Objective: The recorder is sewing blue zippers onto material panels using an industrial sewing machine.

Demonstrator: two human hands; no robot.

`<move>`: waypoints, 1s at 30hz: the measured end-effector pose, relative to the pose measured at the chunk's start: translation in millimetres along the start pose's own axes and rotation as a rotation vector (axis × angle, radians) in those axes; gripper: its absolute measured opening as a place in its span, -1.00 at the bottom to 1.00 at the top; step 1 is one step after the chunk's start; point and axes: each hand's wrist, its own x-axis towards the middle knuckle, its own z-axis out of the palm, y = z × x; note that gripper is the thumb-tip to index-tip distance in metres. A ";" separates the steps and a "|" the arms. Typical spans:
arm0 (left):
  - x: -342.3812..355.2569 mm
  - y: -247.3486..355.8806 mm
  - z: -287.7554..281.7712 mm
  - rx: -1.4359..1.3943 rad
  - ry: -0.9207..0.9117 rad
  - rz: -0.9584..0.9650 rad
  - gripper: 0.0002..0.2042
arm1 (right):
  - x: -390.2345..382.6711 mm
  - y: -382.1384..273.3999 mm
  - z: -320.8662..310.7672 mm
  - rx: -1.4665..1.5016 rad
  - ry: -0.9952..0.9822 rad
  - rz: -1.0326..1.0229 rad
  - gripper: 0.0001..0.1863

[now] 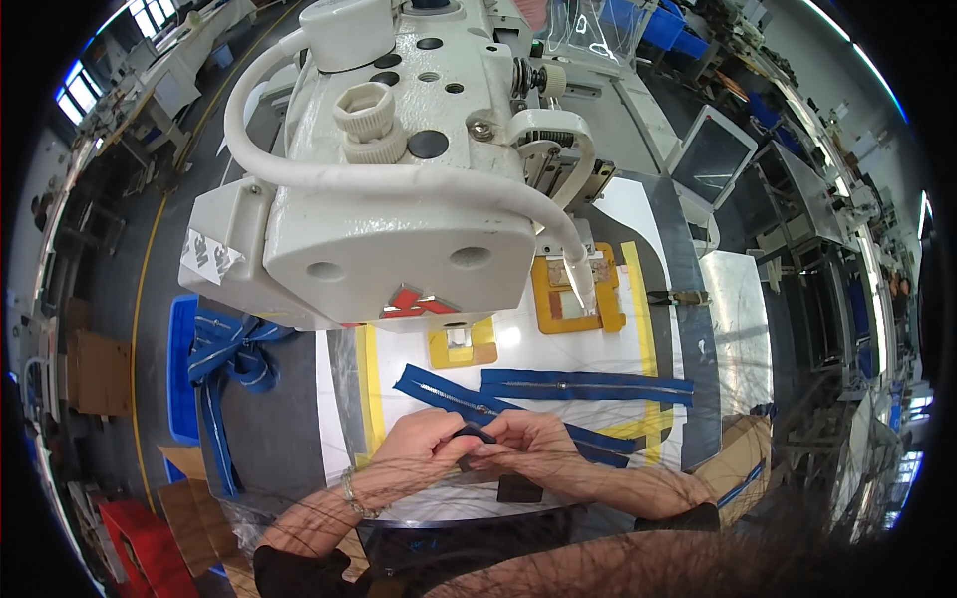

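My left hand (419, 441) and my right hand (540, 446) meet at the near side of the work surface. Between their pinched fingertips is a small dark strip (473, 433), mostly covered, so its kind is unclear. Just beyond the hands a blue zipper (429, 383) lies slantwise, running partly behind my right hand. A second blue zipper (638, 389) stretches sideways farther back on the right, its metal teeth and slider showing. Close to my right wrist, at the near edge, is a small dark rectangular piece (519, 488).
A large white sewing machine head (399, 239) overhangs the far side. Under it sit a yellow frame (550, 317) and a smaller yellow plate (482, 353). More blue zipper tape (234, 354) is heaped left by a blue bin (181, 399). A screen (713, 154) stands back right.
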 end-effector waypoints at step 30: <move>5.1 15.9 -16.0 0.048 -0.103 0.004 -0.79 | 0.4 -12.0 1.5 -0.310 -0.076 -0.007 -0.78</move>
